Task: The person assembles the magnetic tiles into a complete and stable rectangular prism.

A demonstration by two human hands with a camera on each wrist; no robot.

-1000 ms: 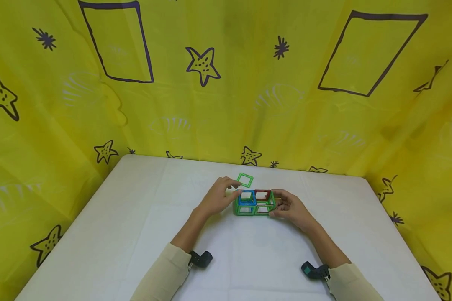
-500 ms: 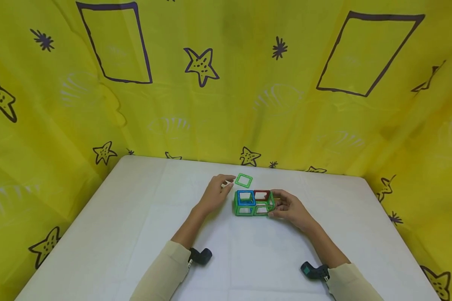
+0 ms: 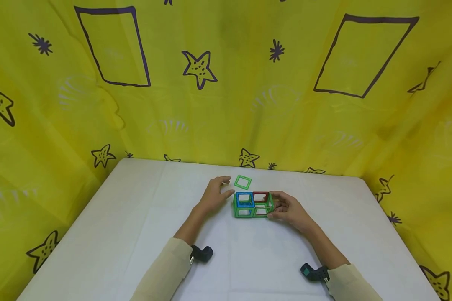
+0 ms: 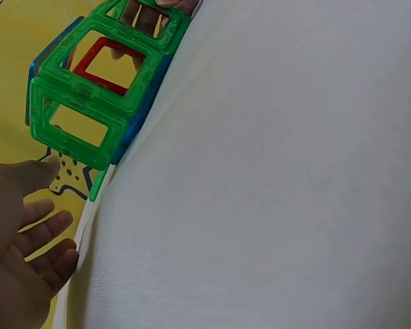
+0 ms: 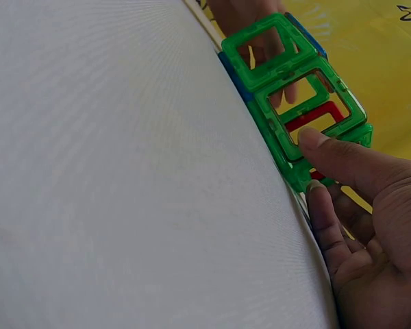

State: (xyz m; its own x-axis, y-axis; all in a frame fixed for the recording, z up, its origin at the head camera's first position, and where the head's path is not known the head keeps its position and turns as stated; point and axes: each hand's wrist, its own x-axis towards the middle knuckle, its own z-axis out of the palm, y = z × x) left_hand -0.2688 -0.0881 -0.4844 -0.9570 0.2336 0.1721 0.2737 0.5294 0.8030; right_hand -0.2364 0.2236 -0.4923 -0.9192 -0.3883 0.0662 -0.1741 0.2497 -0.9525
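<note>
A two-cell box of magnetic tiles (image 3: 253,212) stands on the white tabletop. Its sides are mostly green, with a blue square tile (image 3: 245,206) over the left cell and a red tile (image 5: 318,114) at the back of the right one. My right hand (image 3: 293,211) holds the box's right end, thumb on the near green side and fingers around the end. Just off the left end is my left hand (image 3: 212,195), thumb and fingers spread and apart from the box. Behind the box lies a loose green square tile (image 3: 241,187), close to the left fingertips.
The white table (image 3: 135,251) reaches back to a yellow curtain (image 3: 226,104) printed with stars and shells, which also hangs along both sides. Each wrist carries a black camera, the left one (image 3: 202,253) and the right one (image 3: 313,272).
My left hand has let go of the blue tile's corner and drawn off to the left, its fingers spread. My right hand keeps its hold on the box.
</note>
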